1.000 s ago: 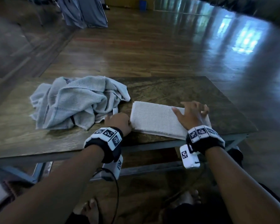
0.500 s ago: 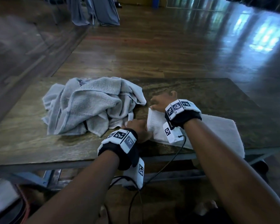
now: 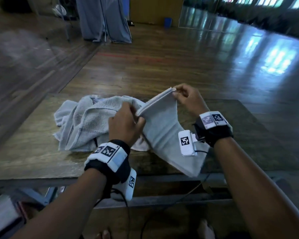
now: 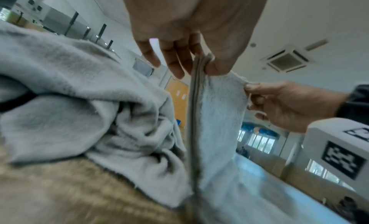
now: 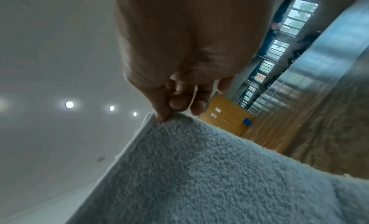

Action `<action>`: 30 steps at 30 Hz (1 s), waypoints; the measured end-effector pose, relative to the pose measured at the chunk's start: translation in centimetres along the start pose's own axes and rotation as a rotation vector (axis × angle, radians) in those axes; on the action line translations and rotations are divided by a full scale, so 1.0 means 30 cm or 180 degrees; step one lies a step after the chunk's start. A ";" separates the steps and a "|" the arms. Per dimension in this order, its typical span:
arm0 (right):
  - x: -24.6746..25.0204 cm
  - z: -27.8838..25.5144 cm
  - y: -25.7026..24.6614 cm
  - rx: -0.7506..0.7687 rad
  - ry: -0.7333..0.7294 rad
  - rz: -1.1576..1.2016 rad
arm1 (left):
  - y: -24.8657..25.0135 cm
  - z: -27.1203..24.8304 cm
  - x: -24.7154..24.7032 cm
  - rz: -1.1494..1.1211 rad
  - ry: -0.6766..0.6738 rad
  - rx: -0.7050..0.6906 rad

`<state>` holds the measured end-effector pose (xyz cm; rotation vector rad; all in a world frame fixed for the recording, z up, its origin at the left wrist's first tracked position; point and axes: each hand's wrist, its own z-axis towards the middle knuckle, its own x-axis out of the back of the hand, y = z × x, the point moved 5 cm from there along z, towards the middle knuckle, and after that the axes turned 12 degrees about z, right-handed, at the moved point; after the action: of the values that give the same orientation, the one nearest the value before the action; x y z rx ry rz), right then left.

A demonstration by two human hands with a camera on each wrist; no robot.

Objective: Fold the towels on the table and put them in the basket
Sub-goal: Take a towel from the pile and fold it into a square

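A folded white towel (image 3: pixel 164 135) hangs above the table, lifted by its left end, its lower end trailing over the table's near edge. My left hand (image 3: pixel 136 116) pinches the near corner of that layered edge (image 4: pixel 199 66). My right hand (image 3: pixel 175 94) pinches the far corner (image 5: pixel 165 118), raised higher. A crumpled grey towel (image 3: pixel 86 123) lies in a heap on the table (image 3: pixel 33 152) to the left, just behind my left hand. No basket is in view.
The dark wooden table ends at its near edge (image 3: pixel 59 178), with a metal frame below. Cables hang from my wrists under the table. Glossy wooden floor (image 3: pixel 179 66) stretches beyond, with grey fabric (image 3: pixel 104 19) hanging at the back.
The white towel lay flat a second ago with my right hand at its right end. My right hand crossed to its left end, and both hands have lifted that end off the table.
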<state>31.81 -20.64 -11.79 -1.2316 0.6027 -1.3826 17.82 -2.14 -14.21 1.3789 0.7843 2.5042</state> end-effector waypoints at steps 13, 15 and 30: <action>0.132 -0.230 0.215 -0.1440 0.0094 0.1268 | 0.187 -0.186 -0.167 0.0609 -0.1193 -0.1729; 0.144 -0.272 0.268 -0.1742 -0.0029 0.1178 | 0.200 -0.219 -0.210 0.0874 -0.1401 -0.2001; 0.185 -0.367 0.361 -0.1655 -0.0290 -0.0345 | 0.236 -0.322 -0.306 0.1821 -0.1632 -0.3121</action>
<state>27.13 -31.51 -23.16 -1.7521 0.8756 -1.2895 15.60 -15.23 -21.38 1.7751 -0.9271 2.0919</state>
